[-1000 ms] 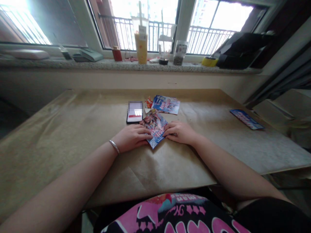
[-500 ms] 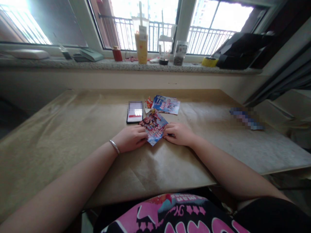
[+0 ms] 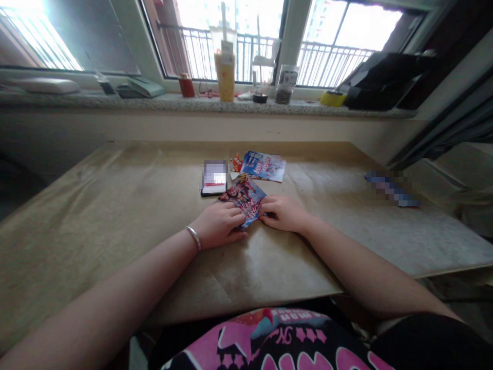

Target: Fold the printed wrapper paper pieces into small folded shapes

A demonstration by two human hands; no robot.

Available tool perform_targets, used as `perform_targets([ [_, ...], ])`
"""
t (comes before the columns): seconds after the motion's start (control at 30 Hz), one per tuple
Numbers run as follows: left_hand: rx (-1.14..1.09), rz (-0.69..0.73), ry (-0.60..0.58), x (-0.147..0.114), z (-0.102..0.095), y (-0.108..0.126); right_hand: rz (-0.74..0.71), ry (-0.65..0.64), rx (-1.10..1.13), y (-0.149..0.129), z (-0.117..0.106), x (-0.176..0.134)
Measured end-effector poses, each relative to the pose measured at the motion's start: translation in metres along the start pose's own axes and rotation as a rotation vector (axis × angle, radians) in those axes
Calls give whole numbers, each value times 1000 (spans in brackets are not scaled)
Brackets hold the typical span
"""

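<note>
A square sheet of printed paper (image 3: 251, 197) in blue, red and white lies on the table in front of me, turned with a corner toward me. My left hand (image 3: 220, 224), with a silver bangle at the wrist, has its fingers bent over the sheet's lower left side, and its thumb sits by the near corner. My right hand (image 3: 284, 211) pinches the right corner, fingers curled. Just beyond the sheet are a small folded orange-and-white paper piece (image 3: 236, 163) and a stack of similar printed sheets (image 3: 265, 166).
A phone (image 3: 214, 179) with a lit screen lies left of the sheet. A blurred bluish item (image 3: 391, 189) rests at the table's right side. On the windowsill (image 3: 173, 103) stand a tall yellow drink cup (image 3: 225, 77), a red-capped jar (image 3: 186, 85) and yellow tape (image 3: 333, 98).
My left hand has slid right and slightly toward me, from the sheet's left corner to its near corner, covering part of it. My right hand stays at the right corner.
</note>
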State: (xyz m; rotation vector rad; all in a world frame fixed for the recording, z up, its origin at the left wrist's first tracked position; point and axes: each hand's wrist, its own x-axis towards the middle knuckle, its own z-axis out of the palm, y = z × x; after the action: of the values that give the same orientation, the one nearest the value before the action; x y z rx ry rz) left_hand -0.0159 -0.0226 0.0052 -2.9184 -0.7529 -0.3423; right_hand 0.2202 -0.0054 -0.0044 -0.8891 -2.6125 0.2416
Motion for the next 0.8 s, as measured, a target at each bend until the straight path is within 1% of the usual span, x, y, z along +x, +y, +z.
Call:
perform_targets([
  [0.13, 17, -46, 14, 1, 1, 2, -6, 7, 16, 2, 1, 0],
  [0.23, -41, -86, 28, 1, 2, 2, -30, -2, 48, 5, 1, -1],
  [0.4, -190, -228, 24, 3, 6, 0, -50, -4, 100, 8, 0, -3],
  [0.5, -240, -302, 32, 4, 9, -1, -49, 10, 109, 9, -1, -2],
  [0.6, -253, -386, 28, 4, 10, -2, -21, 28, 75, 10, 0, -1],
  [0.7, -253, -482, 15, 5, 9, -3, 44, 41, 27, 12, 2, -2],
  [0.8, -249, -527, -9, 5, 8, -4, 110, 64, 3, 14, 4, -3],
])
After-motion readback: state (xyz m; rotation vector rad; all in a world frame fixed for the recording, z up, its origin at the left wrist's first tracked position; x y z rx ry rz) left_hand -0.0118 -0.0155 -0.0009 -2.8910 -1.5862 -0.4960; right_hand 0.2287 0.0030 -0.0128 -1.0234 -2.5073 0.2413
